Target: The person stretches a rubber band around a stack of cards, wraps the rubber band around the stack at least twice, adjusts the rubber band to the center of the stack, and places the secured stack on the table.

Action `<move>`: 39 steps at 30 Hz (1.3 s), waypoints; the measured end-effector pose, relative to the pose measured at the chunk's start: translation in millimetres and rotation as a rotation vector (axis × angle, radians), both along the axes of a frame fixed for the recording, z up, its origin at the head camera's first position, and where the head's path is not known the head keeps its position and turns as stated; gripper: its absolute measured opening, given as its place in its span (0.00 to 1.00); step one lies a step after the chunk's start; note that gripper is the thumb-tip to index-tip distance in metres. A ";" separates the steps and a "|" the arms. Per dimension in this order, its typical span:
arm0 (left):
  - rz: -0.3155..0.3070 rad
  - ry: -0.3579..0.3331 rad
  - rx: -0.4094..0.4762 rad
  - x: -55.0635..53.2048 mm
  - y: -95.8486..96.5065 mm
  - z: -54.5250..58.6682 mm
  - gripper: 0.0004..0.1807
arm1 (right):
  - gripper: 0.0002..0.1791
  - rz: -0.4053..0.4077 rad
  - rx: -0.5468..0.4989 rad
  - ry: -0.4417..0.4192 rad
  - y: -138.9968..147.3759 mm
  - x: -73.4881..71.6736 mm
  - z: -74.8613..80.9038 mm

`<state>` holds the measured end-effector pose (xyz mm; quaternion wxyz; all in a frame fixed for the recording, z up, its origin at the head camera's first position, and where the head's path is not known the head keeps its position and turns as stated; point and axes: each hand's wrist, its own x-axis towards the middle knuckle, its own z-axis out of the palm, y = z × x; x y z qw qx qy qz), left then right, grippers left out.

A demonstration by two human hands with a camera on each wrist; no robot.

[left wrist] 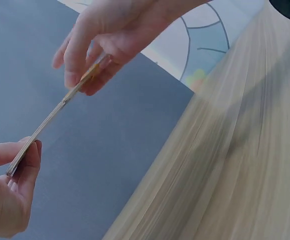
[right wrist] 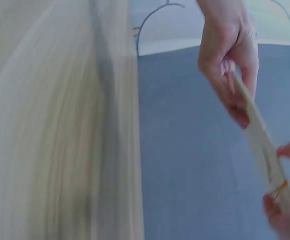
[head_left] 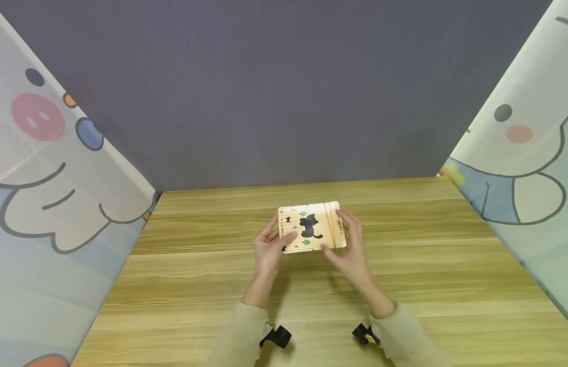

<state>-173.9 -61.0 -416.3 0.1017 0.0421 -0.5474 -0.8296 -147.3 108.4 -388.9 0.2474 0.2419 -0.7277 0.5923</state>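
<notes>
Fingers (head_left: 289,238) of left hand (head_left: 267,252) and right hand (head_left: 354,257) pinching booklet (head_left: 319,219) ends above worktop (head_left: 196,265), thin edge (left wrist: 47,120) in wrist views, printed black cat (head_left: 308,228) in head view only, pale cover (head_left: 319,209), orange band (right wrist: 282,185).

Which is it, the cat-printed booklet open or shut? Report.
Shut: edge-on in the wrist views, the booklet is one thin slab, a band across it near one end.

Soft shadows on table (head_left: 183,295), hazy wrist views, right blurred
</notes>
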 end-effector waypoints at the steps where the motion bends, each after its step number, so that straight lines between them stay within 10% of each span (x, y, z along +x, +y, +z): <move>1: -0.001 -0.008 0.006 -0.2 0.5 1.3 0.35 | 0.41 -0.024 -0.020 -0.024 -0.8 -0.5 -0.7; 13: 0.026 0.008 -0.041 -3.9 -1.7 2.5 0.36 | 0.32 -0.032 -0.290 -0.478 5.8 -7.6 -19.8; 20: -0.001 0.127 0.005 -32.5 -7.5 -46.0 0.35 | 0.25 0.056 -0.406 -0.691 8.3 -6.5 -19.4; 27: 0.036 -0.020 -0.043 -6.5 -0.8 8.9 0.35 | 0.17 0.052 -0.450 -0.849 8.5 -4.8 -18.3; 39: 0.049 0.015 -0.023 -7.9 2.0 5.2 0.36 | 0.09 0.043 -0.502 -0.882 6.6 -5.0 -19.2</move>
